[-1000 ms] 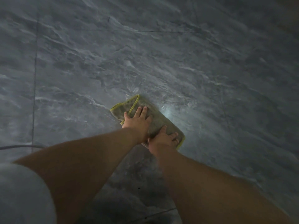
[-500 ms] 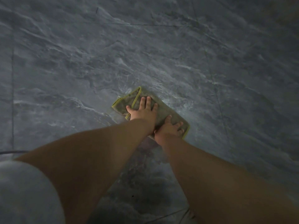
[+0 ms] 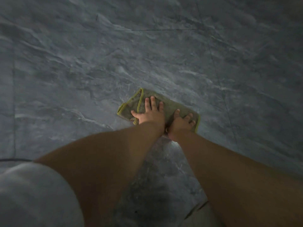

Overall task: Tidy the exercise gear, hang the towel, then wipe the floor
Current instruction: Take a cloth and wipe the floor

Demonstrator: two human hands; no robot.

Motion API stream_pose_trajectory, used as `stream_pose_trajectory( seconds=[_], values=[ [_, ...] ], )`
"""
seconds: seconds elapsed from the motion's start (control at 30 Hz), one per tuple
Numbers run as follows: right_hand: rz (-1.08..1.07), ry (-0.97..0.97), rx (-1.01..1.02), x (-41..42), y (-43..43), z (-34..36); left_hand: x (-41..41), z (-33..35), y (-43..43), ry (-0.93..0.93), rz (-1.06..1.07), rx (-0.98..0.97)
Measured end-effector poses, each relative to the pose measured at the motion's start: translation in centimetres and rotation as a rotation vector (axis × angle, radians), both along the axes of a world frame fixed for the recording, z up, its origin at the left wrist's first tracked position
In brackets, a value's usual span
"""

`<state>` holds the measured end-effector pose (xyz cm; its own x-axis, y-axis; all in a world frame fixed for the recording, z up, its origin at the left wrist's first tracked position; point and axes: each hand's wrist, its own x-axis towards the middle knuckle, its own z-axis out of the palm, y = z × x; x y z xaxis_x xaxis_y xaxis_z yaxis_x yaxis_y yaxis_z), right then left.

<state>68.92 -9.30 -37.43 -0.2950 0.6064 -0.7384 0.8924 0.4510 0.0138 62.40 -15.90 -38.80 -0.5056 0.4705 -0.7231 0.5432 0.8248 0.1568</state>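
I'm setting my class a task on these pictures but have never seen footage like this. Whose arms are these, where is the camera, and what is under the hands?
There is no machine here: a person works with bare hands. Every picture comes from one wide-angle camera worn on that person's head, looking forward and down, so both arms stretch away from the viewer. The surface is a grey marbled floor. On it lies a cloth with a yellow-green edge. The left hand and the right hand press flat on it, side by side, fingers straight; nothing is gripped. It looks like floor wiping.
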Motion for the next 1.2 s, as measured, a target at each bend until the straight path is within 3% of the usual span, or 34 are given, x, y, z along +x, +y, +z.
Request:
stream_pose_trajectory(
  seconds=[0.47, 0.77, 1.03, 1.2],
  values=[
    [0.134, 0.051, 0.045, -0.2, 2.7, -0.4, 0.4, -1.3, 0.0, 0.062, 0.069, 0.040],
    [0.149, 0.022, -0.069, -1.9, -4.9, 1.2, 1.0, -0.8, -8.7, 0.079, 0.224, 0.075],
    [0.371, 0.091, -0.058, -5.9, -14.2, 1.2, -1.4, -0.3, -19.2, 0.064, 0.452, 0.039],
    [0.388, 0.129, -0.095, -7.5, -19.8, 0.5, -3.4, -0.2, -24.5, 0.068, 0.513, 0.042]
  ],
)
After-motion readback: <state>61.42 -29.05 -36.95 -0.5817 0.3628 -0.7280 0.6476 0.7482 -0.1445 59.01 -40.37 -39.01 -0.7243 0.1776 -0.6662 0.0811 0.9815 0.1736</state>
